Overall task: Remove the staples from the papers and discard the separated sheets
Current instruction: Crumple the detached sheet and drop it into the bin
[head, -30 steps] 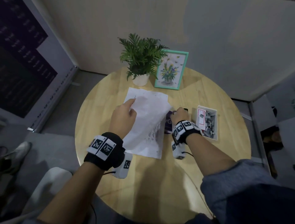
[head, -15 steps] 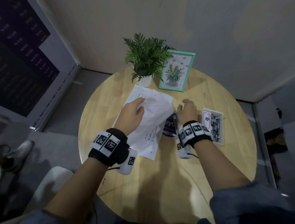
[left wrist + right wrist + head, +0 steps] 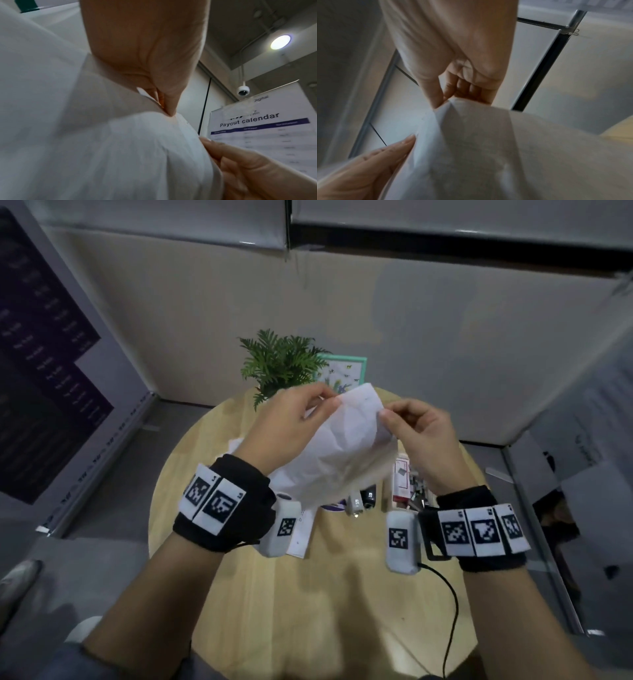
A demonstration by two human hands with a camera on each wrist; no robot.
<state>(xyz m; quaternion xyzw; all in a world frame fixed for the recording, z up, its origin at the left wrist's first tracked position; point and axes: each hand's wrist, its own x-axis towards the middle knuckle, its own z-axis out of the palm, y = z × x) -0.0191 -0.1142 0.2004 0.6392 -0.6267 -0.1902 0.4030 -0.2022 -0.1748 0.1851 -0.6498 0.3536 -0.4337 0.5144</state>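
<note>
A crumpled white sheet (image 3: 346, 450) hangs in the air above the round wooden table (image 3: 342, 594). My left hand (image 3: 330, 402) pinches its upper left corner between thumb and fingertips. My right hand (image 3: 385, 414) pinches the sheet's right edge near the top. In the left wrist view the left hand's pinch (image 3: 164, 105) sits on the sheet (image 3: 85, 135), with my right fingers (image 3: 240, 162) lower right. In the right wrist view the right hand (image 3: 443, 101) nips a fold of the sheet (image 3: 488, 148). More paper (image 3: 301, 530) lies on the table beneath.
Under the raised sheet lie a small white and black tool (image 3: 359, 501) and a purple object (image 3: 334, 506). An open box of staples (image 3: 406, 481) is at the right. A potted plant (image 3: 281, 361) and a teal picture frame (image 3: 346, 368) stand at the table's far edge.
My left hand has lifted the top sheet off the table. My right hand left the tool beside the papers and took hold of the sheet's right edge. The view has tilted up.
</note>
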